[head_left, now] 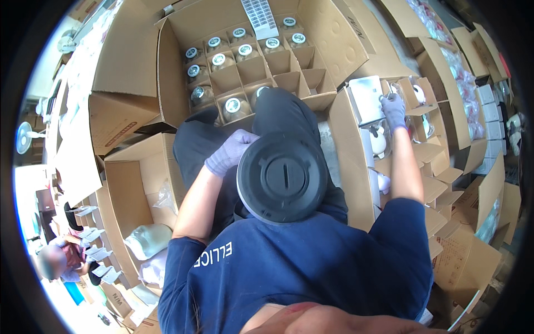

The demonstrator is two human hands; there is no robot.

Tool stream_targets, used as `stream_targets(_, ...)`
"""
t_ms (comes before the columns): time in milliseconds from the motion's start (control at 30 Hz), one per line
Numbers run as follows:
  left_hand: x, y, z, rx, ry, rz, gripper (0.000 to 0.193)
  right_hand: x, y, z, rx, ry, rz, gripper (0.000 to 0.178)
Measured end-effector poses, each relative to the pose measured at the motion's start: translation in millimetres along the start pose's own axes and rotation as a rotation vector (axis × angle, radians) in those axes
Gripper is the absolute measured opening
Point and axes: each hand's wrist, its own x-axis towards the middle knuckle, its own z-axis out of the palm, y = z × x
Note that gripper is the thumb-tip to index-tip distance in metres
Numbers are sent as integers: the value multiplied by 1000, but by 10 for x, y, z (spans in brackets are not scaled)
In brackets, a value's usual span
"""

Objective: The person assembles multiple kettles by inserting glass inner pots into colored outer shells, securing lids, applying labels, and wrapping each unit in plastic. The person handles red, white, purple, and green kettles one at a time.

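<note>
My left hand (pixel 232 150), in a pale purple glove, is closed on a round black object (pixel 256 183) over my lap. A raised ring and a slot mark its flat face; the rest of it is hidden underneath. My right hand (pixel 394 108), gloved alike, reaches into an open carton (pixel 353 161) on the right. Its fingers are bent beside a flat silvery-white box (pixel 366 101), and I cannot make out what they hold. Near that hand, white rounded pieces (pixel 379 142) in clear plastic lie among cardboard dividers.
Ahead stands a large divided carton (pixel 347 47) with several glass jars (pixel 233 107) under patterned lids and a sheet of labels (pixel 258 16). To the left, an open carton (pixel 125 183) holds a clear jar (pixel 149 240). Another person (pixel 67 256) is at far left.
</note>
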Motion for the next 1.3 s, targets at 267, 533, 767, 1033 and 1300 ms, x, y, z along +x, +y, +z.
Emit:
stream_targets(267,437,40,111,24,-400,-139,24,-2493,-2649,-1326,195,-452,-1650,14)
stream_targets(533,-82,273,388,634,77,138,33,-2667,-2714,-1395,-58,-567,-1507,22)
stream_targets(767,-762,229,680,466,683,56,21,-2686,-2480,-1173,181,-556,-1141,23)
stream_targets(1033,-321,140,20,185,568,-35,27,-474,-946,-464,-351,338,-6,36)
stream_targets(1300,485,703,-711,902,712,158,40,-460,-446,520,-636,-64,184,37)
